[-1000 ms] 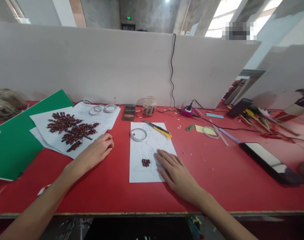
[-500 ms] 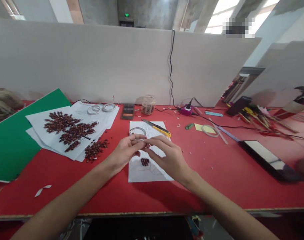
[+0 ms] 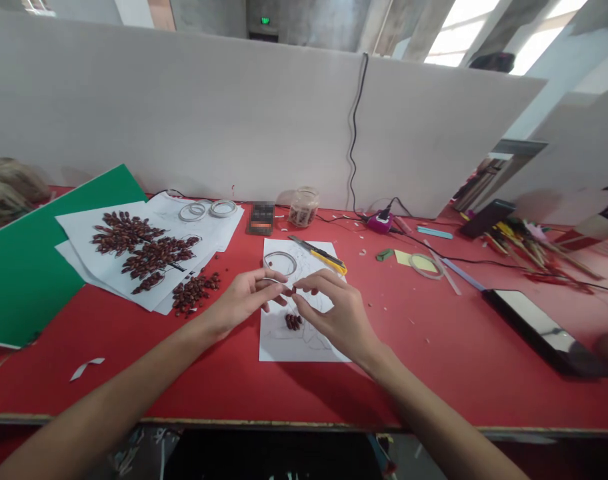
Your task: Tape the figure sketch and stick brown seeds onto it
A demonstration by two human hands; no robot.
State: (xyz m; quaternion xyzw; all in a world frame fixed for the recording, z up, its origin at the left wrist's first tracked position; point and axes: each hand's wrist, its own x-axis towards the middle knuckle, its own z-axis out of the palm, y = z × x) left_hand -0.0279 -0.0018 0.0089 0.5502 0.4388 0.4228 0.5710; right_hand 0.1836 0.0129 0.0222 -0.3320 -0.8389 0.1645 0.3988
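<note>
Above a white sketched sheet [image 3: 279,350], my left hand [image 3: 249,300] and my right hand [image 3: 341,310] meet at the fingertips. A small dark brown seed [image 3: 293,289] shows in the pinch of my right thumb and forefinger. My left thumb and forefinger are pressed together right beside it; what they grip is too small to make out. Below my fingers, a little row of brown seeds [image 3: 293,321] lies on the sheet. A tape roll [image 3: 284,253] and a yellow-handled utility knife [image 3: 329,258] rest on its upper part.
Left of my hands are a loose seed pile [image 3: 191,293] and a seed-covered tree drawing [image 3: 144,250] on papers over a green board [image 3: 14,293]. Behind stand a glass jar [image 3: 304,207] and a purple plug adapter [image 3: 380,223]. A black tablet-like device [image 3: 539,327] lies right.
My fingertips have drawn slightly apart, so the seed at my right fingertips now shows. The view has shifted a little, and the row of seeds on the sheet looks the same.
</note>
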